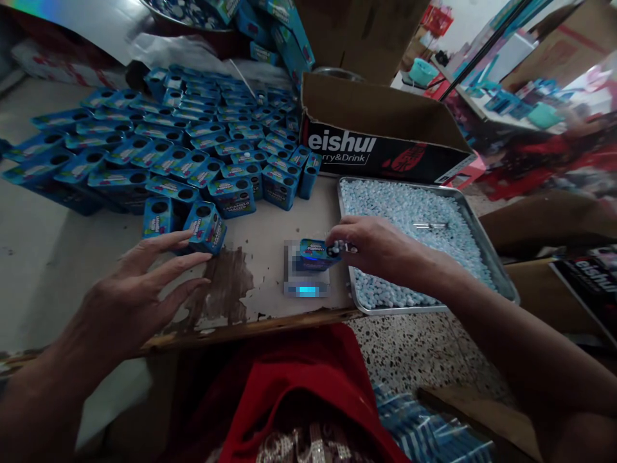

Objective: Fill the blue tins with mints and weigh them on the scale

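Observation:
A small blue box [315, 252] rests on a scale [293, 283] with a lit display near the table's front edge. My right hand [371, 247] is closed in a pinch at the box's right end, by its round opening. A small shiny item shows at the fingertips, too small to identify. Under the forearm lies a metal tray [409, 310] of pale blue and white pellets [395, 206]. On the left, my left hand [139, 286] has its fingers spread, fingertips at a blue box [208, 226] at the front of the group.
Rows of blue boxes [178, 138] with round holes on top cover the table's left and back. An open black-printed carton [385, 145] stands behind the tray. At the top left sits a bowl [187, 19] of pellets. A metal utensil [430, 225] lies in the tray.

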Motion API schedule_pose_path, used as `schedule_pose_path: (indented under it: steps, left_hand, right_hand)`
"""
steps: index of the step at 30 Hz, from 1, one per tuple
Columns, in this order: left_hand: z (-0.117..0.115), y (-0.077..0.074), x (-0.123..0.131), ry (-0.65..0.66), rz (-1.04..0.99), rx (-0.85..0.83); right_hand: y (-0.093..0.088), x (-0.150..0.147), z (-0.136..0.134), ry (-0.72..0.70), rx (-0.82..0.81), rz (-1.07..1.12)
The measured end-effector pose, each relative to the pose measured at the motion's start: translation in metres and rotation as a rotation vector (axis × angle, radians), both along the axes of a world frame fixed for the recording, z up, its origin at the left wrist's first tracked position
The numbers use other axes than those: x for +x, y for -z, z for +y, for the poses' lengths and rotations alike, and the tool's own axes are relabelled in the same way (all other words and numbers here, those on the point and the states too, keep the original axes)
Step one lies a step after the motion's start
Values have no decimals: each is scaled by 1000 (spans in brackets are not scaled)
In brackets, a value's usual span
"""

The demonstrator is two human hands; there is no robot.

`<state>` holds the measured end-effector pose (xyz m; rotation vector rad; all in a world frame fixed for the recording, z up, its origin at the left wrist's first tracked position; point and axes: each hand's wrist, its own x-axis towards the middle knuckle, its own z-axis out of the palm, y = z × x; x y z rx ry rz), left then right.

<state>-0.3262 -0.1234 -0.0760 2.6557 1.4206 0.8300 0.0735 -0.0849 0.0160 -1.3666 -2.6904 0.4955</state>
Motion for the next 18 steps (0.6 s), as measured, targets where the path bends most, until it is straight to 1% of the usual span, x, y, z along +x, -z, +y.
schedule_pose_path:
  steps: [2, 5, 6, 8, 9, 11, 14, 16, 18]
  left_hand:
    - [0, 1, 1, -12, -1, 6]
    - [1, 0, 5, -44, 3, 26]
    - [1, -2, 6, -50, 10, 33]
    - [0, -6, 7, -53, 24, 44]
    - [0, -9, 8, -52, 28, 48]
    - [-1, -15, 9, -44, 31, 61]
    - [-2, -22, 12, -28, 35, 72]
    - [-2, -24, 16, -16, 28, 66]
    - [-1, -26, 21, -5, 18, 50]
  right_hand:
    - [0, -2, -2, 8, 14, 15]
    - [-1, -6, -3, -4, -12, 69]
    - [-2, -6, -3, 6, -21, 97]
    - [-4, -2, -1, 76, -55, 198]
    - [-4, 3, 1, 137, -92, 274]
    - [-3, 23, 5, 302, -199, 460]
    - [9, 69, 8, 609, -316, 719]
    - [21, 99, 6, 777, -372, 783]
    - [33, 120, 1, 843, -467, 766]
